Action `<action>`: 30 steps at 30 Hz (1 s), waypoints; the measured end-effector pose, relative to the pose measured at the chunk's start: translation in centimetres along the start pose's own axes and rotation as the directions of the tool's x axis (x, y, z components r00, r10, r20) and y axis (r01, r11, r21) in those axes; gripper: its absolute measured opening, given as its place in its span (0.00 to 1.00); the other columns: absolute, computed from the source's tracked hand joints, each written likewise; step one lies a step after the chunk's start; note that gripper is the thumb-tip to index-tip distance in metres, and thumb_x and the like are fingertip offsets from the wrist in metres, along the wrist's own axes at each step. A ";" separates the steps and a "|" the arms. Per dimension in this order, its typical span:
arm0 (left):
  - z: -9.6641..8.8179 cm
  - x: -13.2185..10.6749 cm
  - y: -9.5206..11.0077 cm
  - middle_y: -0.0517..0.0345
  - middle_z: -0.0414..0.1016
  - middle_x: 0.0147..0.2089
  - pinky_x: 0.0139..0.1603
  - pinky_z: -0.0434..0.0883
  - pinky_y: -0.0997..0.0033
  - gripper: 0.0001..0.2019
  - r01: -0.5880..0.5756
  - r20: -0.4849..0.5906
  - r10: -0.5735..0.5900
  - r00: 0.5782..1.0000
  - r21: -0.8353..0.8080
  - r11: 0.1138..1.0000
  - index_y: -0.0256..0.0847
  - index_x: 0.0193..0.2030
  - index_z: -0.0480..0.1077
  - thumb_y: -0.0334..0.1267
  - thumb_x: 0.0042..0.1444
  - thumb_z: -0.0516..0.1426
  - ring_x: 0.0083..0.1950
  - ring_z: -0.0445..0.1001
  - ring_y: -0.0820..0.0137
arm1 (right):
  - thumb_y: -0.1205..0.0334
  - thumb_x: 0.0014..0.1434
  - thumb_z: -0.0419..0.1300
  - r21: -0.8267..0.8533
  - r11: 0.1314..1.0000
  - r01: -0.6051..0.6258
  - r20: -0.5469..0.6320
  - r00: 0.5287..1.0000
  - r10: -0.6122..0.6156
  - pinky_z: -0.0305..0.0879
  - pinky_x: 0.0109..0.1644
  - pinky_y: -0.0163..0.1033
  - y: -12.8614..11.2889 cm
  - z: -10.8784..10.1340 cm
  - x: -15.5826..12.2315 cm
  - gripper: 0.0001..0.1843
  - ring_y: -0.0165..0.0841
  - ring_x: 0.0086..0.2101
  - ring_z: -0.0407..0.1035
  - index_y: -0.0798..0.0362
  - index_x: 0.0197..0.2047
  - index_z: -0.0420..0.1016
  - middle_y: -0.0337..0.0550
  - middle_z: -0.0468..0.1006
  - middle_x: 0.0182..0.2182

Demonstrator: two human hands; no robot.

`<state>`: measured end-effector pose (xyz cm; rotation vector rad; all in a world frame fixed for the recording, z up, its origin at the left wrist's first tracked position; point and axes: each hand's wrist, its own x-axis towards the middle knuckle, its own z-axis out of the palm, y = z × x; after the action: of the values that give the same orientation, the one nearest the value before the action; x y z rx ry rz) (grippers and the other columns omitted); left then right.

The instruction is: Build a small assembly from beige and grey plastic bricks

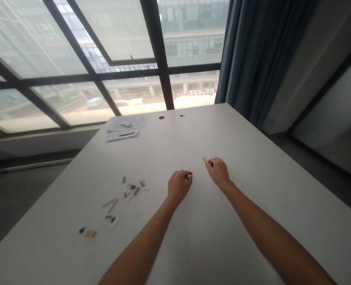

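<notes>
My left hand (179,185) rests on the white table (252,158) with its fingers curled round a small red and white piece (188,177). A short way to the right, my right hand (218,171) is closed in a pinch on a small tan piece (205,160), with a bit of red showing at the fingertips. Several small loose pieces (132,187), tan, grey, black and white, lie scattered on the table left of my left hand. Two thin tan sticks (111,204) and a flat tan tile (90,233) lie nearer the left front.
Papers (124,128) lie at the table's far left corner. Two small round holes (161,117) sit near the far edge. A large window with dark frames fills the back, and a blue curtain (252,55) hangs at the right. The table's edges drop to dark floor on both sides.
</notes>
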<state>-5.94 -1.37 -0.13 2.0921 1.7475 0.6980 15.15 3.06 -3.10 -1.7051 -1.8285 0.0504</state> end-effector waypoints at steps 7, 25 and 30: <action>0.1 0.0 -0.1 0.59 0.80 0.37 0.46 0.68 0.69 0.10 -0.008 0.002 0.008 1.000 0.000 1.000 0.48 0.44 0.80 0.37 0.59 0.58 0.43 0.73 0.67 | 0.65 0.63 0.56 0.072 0.997 -0.027 -0.024 0.999 0.028 0.62 0.45 0.40 -0.2 -0.2 -0.4 0.11 0.37 0.36 0.69 0.55 0.39 0.80 0.47 0.77 0.34; 0.1 0.0 -0.1 0.59 0.79 0.36 0.46 0.68 0.70 0.10 -0.016 -0.010 0.016 1.000 -0.016 1.000 0.47 0.43 0.80 0.37 0.59 0.58 0.42 0.73 0.67 | 0.69 0.58 0.54 0.108 0.994 -0.022 0.015 1.000 0.020 0.64 0.45 0.39 -0.2 -0.4 -0.7 0.15 0.35 0.36 0.71 0.54 0.35 0.84 0.46 0.80 0.33; 0.2 0.0 -0.2 0.59 0.79 0.36 0.46 0.67 0.69 0.10 -0.020 -0.009 0.020 1.000 -0.020 1.000 0.48 0.44 0.80 0.37 0.59 0.58 0.43 0.73 0.66 | 0.70 0.58 0.55 0.127 0.992 -0.003 0.025 1.000 0.000 0.64 0.46 0.39 -0.3 -0.7 -0.7 0.14 0.35 0.36 0.71 0.54 0.36 0.84 0.46 0.80 0.33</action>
<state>-6.02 -1.33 -0.38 2.0993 1.7189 0.7284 15.15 2.11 -2.74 -1.6236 -1.8021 0.1857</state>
